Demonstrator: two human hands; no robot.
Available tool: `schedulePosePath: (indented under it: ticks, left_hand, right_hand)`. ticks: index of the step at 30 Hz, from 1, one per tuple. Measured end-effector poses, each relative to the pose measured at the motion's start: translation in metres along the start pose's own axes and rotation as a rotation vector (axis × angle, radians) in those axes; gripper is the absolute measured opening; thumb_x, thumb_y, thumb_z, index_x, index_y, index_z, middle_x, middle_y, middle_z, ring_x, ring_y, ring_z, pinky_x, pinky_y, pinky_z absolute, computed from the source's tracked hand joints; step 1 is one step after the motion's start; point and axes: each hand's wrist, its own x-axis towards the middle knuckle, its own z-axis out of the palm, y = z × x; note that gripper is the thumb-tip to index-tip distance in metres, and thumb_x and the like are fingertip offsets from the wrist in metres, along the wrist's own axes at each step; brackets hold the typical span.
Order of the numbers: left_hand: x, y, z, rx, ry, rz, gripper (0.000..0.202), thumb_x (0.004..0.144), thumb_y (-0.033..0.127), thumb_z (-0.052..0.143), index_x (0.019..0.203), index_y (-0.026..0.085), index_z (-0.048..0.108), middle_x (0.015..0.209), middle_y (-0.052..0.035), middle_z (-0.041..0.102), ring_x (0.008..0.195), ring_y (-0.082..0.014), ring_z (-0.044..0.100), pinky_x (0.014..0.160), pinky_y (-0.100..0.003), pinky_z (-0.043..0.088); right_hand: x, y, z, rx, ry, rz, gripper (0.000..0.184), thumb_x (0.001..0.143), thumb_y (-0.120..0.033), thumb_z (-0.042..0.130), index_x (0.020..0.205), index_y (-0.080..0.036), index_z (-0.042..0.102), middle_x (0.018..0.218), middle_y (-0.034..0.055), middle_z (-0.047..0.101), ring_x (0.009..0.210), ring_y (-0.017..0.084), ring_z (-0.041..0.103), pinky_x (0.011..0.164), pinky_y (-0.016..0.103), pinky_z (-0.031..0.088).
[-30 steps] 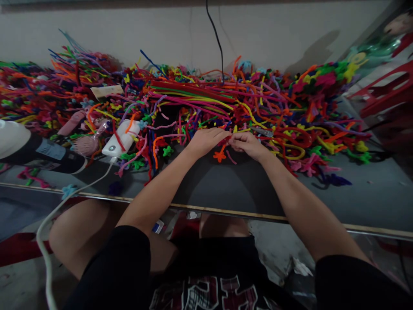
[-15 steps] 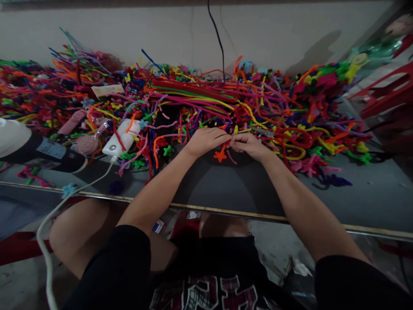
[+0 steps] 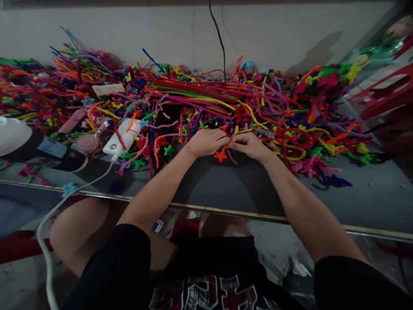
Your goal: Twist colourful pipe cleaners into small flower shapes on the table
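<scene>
My left hand [image 3: 208,142] and my right hand [image 3: 247,144] meet at the front edge of the pile, fingertips pinched close together. An orange pipe-cleaner flower [image 3: 220,156] hangs just below them, its short stem running up between the fingers. Both hands appear closed on that stem, though the fingers partly hide it. A short pink pipe cleaner [image 3: 232,157] lies just right of the flower, under my right hand. Behind my hands is a bundle of straight pipe cleaners [image 3: 196,95], mostly red, pink and green.
Tangled pipe cleaners and finished flowers cover the back of the grey table [image 3: 226,185]. To the left are a dark bottle [image 3: 48,148], a pink hairbrush [image 3: 88,142] and a white device [image 3: 121,140] with a cable. Scissors [image 3: 263,132] lie right of my hands. A red stool [image 3: 383,92] stands at right.
The fingers of both hands have shifted slightly, with my right fingertips drawn a little closer to the left ones. The orange flower stays below them, nearly in place.
</scene>
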Motion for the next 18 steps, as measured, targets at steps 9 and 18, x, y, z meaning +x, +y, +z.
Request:
schedulePosePath:
  ticks: [9, 18]
  left_hand:
    - [0.005, 0.006, 0.013, -0.492, -0.099, -0.536, 0.017, 0.08, 0.024, 0.056, 0.072, 0.015, 0.068, 0.068, -0.0015, 0.065, 0.064, -0.0113, 0.057, 0.06, -0.024, 0.039]
    - [0.006, 0.009, 0.016, -0.559, -0.074, -0.618, 0.024, 0.088, 0.029, 0.053, 0.081, 0.014, 0.07, 0.074, -0.0031, 0.069, 0.068, -0.0112, 0.06, 0.065, -0.023, 0.044]
  right_hand:
    - [-0.004, -0.001, 0.007, -0.59, 0.189, -0.194, 0.021, 0.08, -0.029, 0.058, 0.082, -0.017, 0.075, 0.073, 0.0052, 0.073, 0.062, 0.016, 0.062, 0.06, 0.027, 0.043]
    - [-0.005, -0.002, 0.005, -0.656, 0.271, -0.203, 0.022, 0.083, -0.03, 0.056, 0.079, -0.018, 0.075, 0.071, 0.0043, 0.071, 0.063, 0.015, 0.061, 0.061, 0.027, 0.041]
